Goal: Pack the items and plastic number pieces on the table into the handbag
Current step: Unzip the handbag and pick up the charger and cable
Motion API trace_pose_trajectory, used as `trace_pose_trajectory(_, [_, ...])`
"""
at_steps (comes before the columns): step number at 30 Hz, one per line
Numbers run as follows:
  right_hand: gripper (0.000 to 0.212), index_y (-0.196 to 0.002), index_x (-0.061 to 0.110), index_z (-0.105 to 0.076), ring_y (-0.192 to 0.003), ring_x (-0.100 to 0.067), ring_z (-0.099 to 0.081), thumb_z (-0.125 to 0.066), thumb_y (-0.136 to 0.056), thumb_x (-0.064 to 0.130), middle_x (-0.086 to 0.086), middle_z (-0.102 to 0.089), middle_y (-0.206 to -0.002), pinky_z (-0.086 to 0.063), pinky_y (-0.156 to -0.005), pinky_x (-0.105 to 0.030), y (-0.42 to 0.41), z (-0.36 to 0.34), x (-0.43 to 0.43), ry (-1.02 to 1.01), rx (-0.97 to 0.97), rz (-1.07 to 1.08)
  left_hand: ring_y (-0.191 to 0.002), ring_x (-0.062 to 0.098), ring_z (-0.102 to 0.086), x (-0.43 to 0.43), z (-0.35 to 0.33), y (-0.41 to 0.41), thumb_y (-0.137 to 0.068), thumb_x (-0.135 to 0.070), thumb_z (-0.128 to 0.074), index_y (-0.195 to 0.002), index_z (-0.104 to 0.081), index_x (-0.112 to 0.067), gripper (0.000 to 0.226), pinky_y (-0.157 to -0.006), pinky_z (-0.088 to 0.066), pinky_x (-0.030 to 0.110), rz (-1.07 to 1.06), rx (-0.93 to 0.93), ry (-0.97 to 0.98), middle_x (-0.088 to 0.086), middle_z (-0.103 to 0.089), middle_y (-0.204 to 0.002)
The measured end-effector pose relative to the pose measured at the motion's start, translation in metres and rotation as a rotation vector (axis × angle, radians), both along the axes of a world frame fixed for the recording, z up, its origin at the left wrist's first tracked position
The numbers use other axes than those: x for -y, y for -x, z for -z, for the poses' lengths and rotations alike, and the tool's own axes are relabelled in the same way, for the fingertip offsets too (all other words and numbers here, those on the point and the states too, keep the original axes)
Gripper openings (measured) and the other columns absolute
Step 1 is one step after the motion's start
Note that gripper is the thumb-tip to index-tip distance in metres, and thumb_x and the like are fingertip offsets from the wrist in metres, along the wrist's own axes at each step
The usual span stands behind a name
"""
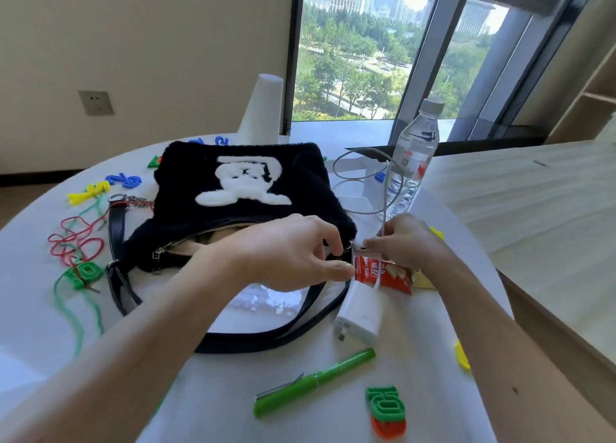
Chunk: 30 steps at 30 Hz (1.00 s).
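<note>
Your handbag (246, 192) lies flat mid-surface, zip open toward you. Your left hand (293, 252) pinches its right corner, so hold that mouth wide and taut. Your right hand (410, 242) pinches the white cable (384, 209). I'd gather its loops first so nothing snags the zip. Count: number pieces (83, 272) scattered on both sides, too overlapped to total; then one pen (313, 382), one charger (358, 312), one red packet (383, 276), one bottle (413, 152).

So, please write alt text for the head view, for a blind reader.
The left hand and right hand meet at one end of an unzipped black handbag on a table; the right hand pinches a white cable. A charger, green pen and red packet lie nearby.
</note>
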State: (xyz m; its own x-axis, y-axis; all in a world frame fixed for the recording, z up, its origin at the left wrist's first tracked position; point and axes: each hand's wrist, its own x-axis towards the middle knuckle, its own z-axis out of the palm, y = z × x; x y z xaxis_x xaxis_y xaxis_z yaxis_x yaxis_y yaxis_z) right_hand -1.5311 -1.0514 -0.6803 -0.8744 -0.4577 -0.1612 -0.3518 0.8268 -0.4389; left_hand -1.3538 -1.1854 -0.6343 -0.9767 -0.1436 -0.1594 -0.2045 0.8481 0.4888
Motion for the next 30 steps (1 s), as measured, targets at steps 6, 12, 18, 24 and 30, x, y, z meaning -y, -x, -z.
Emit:
trace_pose_trajectory(6, [0.037, -0.071, 0.011, -0.066, -0.061, -0.016, -0.051, -0.055, -0.1, 0.031, -0.003, -0.057, -0.065, -0.04, -0.057, -0.027, -0.008, -0.041, 0.004, 0.331, 0.129, -0.081, -0.083, 0.007, -0.062, 0.013, -0.002, -0.005, -0.087, -0.061, -0.058, -0.121, -0.059, -0.03, 0.046, -0.078, -0.054, 0.029, -0.059, -0.033, -0.026, -0.013, -0.064, -0.099])
trace_pose_trajectory(12, [0.04, -0.075, 0.006, -0.067, -0.048, -0.006, -0.05, -0.051, -0.103, 0.03, -0.002, -0.057, -0.06, -0.039, -0.05, -0.019, -0.055, -0.107, -0.001, 0.44, 0.046, -0.243, -0.099, -0.001, -0.063, 0.008, -0.002, -0.005, -0.069, -0.08, -0.059, -0.129, -0.054, -0.039, 0.072, -0.092, -0.053, 0.031, 0.019, -0.048, -0.204, -0.02, -0.063, -0.111])
trace_pose_trajectory(18, [0.041, -0.072, 0.008, -0.065, -0.05, -0.011, -0.049, -0.049, -0.104, 0.028, -0.001, -0.057, -0.055, -0.04, -0.049, -0.02, -0.079, -0.136, -0.008, 0.806, -0.084, -0.292, -0.111, -0.002, -0.06, -0.005, 0.013, 0.002, -0.064, -0.066, -0.079, -0.13, -0.048, -0.039, 0.077, -0.099, -0.051, 0.031, -0.074, -0.335, -0.445, -0.019, -0.06, -0.123])
trace_pose_trajectory(24, [0.038, -0.078, 0.01, -0.065, -0.053, -0.016, -0.051, -0.045, -0.105, 0.028, -0.005, -0.059, -0.063, -0.039, -0.048, -0.021, -0.086, -0.143, -0.011, 1.087, 0.057, -0.371, -0.093, 0.045, -0.064, -0.015, 0.014, 0.003, -0.086, -0.032, -0.072, -0.104, -0.062, -0.007, 0.032, -0.09, -0.051, 0.062, -0.05, -0.572, -0.781, 0.025, -0.065, -0.097])
trace_pose_trajectory(30, [0.039, -0.082, 0.008, -0.071, -0.051, -0.013, -0.055, -0.06, -0.096, 0.042, -0.006, -0.067, -0.061, -0.042, -0.049, -0.022, -0.076, -0.15, -0.028, 0.818, -0.169, -0.26, -0.076, 0.023, -0.067, 0.019, -0.026, -0.019, -0.086, -0.032, -0.065, -0.119, -0.064, -0.021, 0.035, -0.081, -0.055, 0.038, -0.134, -0.66, -0.838, 0.007, -0.069, -0.079])
